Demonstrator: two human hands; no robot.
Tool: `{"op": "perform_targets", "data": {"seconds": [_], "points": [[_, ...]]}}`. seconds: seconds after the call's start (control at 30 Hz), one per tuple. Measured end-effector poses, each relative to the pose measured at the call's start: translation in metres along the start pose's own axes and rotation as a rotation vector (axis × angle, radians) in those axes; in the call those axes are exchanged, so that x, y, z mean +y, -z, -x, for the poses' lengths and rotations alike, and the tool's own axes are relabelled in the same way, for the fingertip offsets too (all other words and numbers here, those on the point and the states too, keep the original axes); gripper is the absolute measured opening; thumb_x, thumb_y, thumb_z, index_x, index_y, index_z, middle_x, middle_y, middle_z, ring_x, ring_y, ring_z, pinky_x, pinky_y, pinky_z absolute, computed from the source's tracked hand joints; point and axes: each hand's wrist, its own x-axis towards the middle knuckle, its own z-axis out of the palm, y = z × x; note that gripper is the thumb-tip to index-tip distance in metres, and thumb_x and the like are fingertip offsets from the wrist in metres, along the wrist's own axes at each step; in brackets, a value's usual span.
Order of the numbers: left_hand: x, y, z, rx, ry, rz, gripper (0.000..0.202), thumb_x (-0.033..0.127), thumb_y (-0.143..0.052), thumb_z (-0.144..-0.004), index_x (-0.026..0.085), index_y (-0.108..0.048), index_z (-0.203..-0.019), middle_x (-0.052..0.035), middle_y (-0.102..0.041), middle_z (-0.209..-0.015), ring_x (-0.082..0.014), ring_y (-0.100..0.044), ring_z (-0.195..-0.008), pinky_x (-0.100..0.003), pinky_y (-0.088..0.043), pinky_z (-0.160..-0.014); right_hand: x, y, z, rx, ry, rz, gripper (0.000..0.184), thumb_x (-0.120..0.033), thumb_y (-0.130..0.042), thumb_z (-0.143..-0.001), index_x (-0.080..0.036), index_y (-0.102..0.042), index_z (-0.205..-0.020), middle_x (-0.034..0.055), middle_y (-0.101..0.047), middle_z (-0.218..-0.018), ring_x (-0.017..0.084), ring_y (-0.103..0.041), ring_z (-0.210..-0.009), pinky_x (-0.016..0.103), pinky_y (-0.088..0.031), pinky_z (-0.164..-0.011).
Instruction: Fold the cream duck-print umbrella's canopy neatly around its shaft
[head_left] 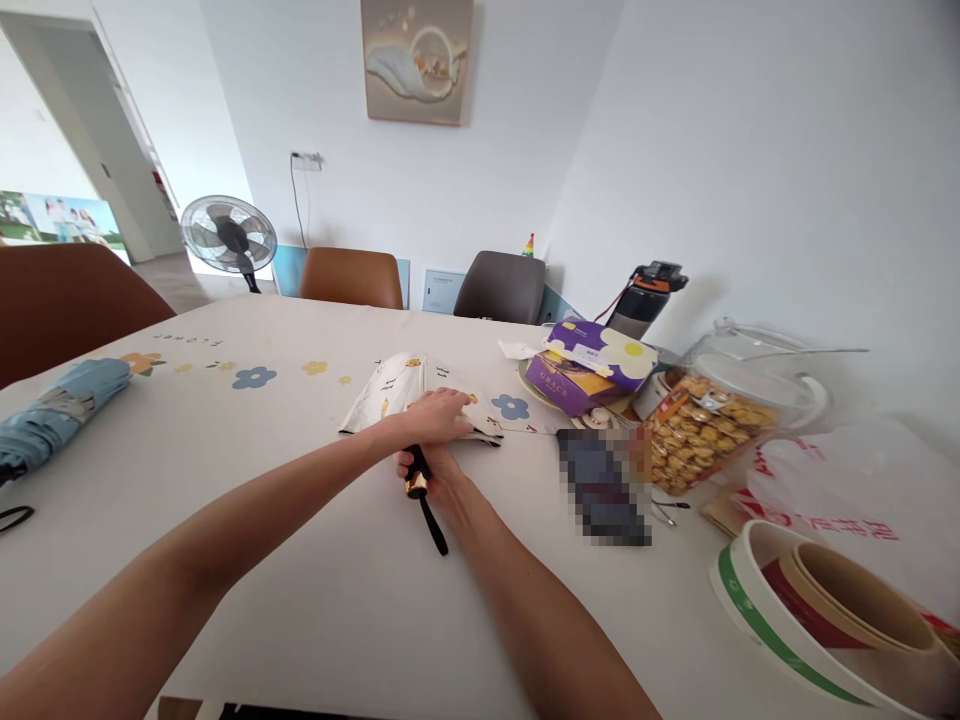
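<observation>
Left hand (441,416) lies extended across the white umbrella (394,388); right hand (441,468), partly hidden, wraps its handle (417,466); a blue umbrella (64,410) rests at far left.

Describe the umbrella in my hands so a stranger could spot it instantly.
Start at the white table, then look mid-view. The cream umbrella lies there beneath your left hand, its black handle in your right hand. Its pale, printed fabric and gold handle end set it apart from the blue umbrella at far left.
</observation>
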Motion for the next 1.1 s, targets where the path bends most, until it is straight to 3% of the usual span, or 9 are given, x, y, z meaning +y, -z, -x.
{"op": "perform_targets", "data": {"seconds": [0.1,0.2,0.3,0.4,0.53,0.7,0.9,1.03,1.1], "points": [[-0.014,0.001,-0.009,0.071,0.075,0.013,0.042,0.043,-0.039,-0.081,0.016,-0.058,-0.107,-0.0127,-0.058,-0.119,-0.0269,-0.046,-0.116,-0.036,-0.035,-0.094,0.001,0.0,-0.002,-0.053,-0.053,0.007,0.014,-0.019,-0.061,-0.062,-0.016,-0.05,-0.07,-0.0046,-0.047,-0.054,0.004,-0.036,-0.042,0.017,-0.032,-0.035],[-0.029,0.0,-0.013,0.192,0.159,0.029,0.043,0.04,-0.03,-0.087,0.016,-0.053,-0.113,-0.0117,-0.051,-0.129,-0.0235,-0.036,-0.126,-0.038,-0.023,-0.104,0.004,-0.001,-0.004,-0.038,-0.055,0.025,0.013,-0.02,-0.06,-0.062,-0.015,-0.049,-0.065,-0.0047,-0.047,-0.054,0.004,-0.036,-0.04,0.018,-0.034,-0.034],[-0.04,-0.003,-0.012,0.299,0.264,0.057,0.045,0.032,-0.037,-0.084,0.015,-0.04,-0.126,-0.0128,-0.032,-0.144,-0.0235,-0.02,-0.135,-0.041,-0.017,-0.107,0.007,-0.004,-0.004,0.0,-0.027,0.05,0.013,-0.022,-0.06,-0.063,-0.015,-0.048,-0.063,-0.0055,-0.046,-0.052,0.004,-0.035,-0.038,0.019,-0.035,-0.033],[-0.044,-0.004,-0.009,0.4,0.321,0.214,0.061,0.029,-0.053,-0.074,0.012,-0.034,-0.129,-0.0168,-0.023,-0.146,-0.0259,-0.015,-0.136,-0.038,-0.019,-0.107,0.01,-0.006,-0.004,0.023,0.0,0.086,0.014,-0.022,-0.06,-0.063,-0.016,-0.048,-0.061,-0.006,-0.046,-0.05,0.005,-0.037,-0.037,0.02,-0.036,-0.032],[-0.042,0.001,-0.006,0.533,0.475,0.64,0.065,0.028,-0.067,-0.059,0.018,-0.042,-0.118,-0.0161,-0.04,-0.136,-0.0314,-0.034,-0.127,-0.042,-0.03,-0.101,0.013,-0.004,-0.003,0.017,0.027,0.158,0.014,-0.023,-0.059,-0.063,-0.017,-0.047,-0.059,-0.0061,-0.046,-0.045,0.007,-0.04,-0.033,0.022,-0.038,-0.031],[-0.046,0.008,-0.001,0.499,0.597,0.926,0.044,0.031,-0.071,-0.054,0.014,-0.054,-0.091,-0.0157,-0.065,-0.091,-0.0326,-0.061,-0.09,-0.043,-0.05,-0.071,0.016,0.0,0.0,-0.032,0.02,0.269,0.014,-0.024,-0.057,-0.064,-0.018,-0.047,-0.056,-0.004,-0.046,-0.035,0.011,-0.042,-0.028,0.024,-0.039,-0.03],[-0.047,0.015,0.009,0.508,0.55,1.225,0.03,0.024,-0.07,-0.054,0.012,-0.057,-0.08,-0.0099,-0.066,-0.071,-0.0229,-0.064,-0.066,-0.034,-0.054,-0.058,0.018,-0.002,0.005,-0.076,-0.016,0.32,0.016,-0.027,-0.058,-0.067,-0.015,-0.052,-0.06,-0.0018,-0.05,-0.04,0.011,-0.046,-0.031,0.024,-0.042,-0.031],[-0.036,0.024,0.017,0.56,0.48,1.301,0.033,0.022,-0.07,-0.054,0.013,-0.059,-0.084,-0.0074,-0.067,-0.074,-0.0213,-0.065,-0.067,-0.032,-0.055,-0.061,0.014,-0.006,0.012,-0.152,0.074,0.19,0.026,-0.028,-0.066,-0.066,-0.014,-0.058,-0.087,0.0032,-0.062,-0.075,0.016,-0.063,-0.06,0.03,-0.054,-0.047],[-0.032,0.029,0.02,0.563,0.469,1.312,0.035,0.022,-0.071,-0.053,0.013,-0.06,-0.085,-0.0072,-0.067,-0.074,-0.0219,-0.065,-0.067,-0.033,-0.055,-0.06,0.011,-0.007,0.015,-0.226,0.043,0.174,0.033,-0.03,-0.067,-0.066,-0.015,-0.057,-0.094,0.003,-0.062,-0.079,0.017,-0.063,-0.064,0.028,-0.052,-0.047]]}}
